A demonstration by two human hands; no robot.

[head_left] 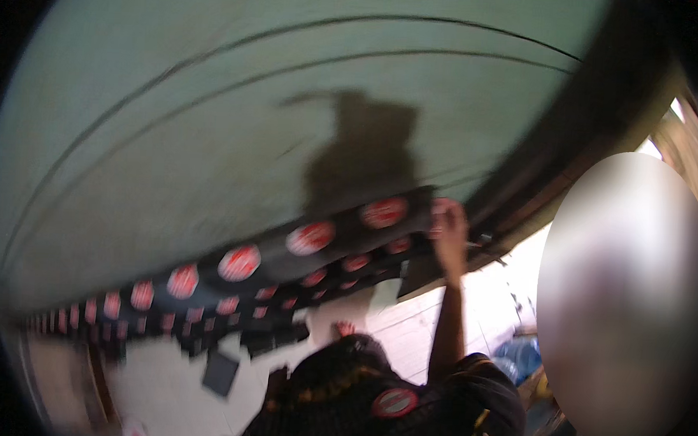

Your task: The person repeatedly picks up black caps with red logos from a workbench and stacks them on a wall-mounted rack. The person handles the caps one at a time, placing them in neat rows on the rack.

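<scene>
Long black sheet with round red-and-white emblems (274,250) is already running along the pale green wall (212,134), fastening unclear; the right hand (448,222) is touching its right end, pinching or pressing I cannot tell; the left hand isn't showing.

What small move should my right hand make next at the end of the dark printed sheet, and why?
Perhaps press the right hand gently toward the green surface: it is at the upper right corner of the dark sheet, and no left hand is in view to steady it. Blur hides whether your fingers grip.
</scene>
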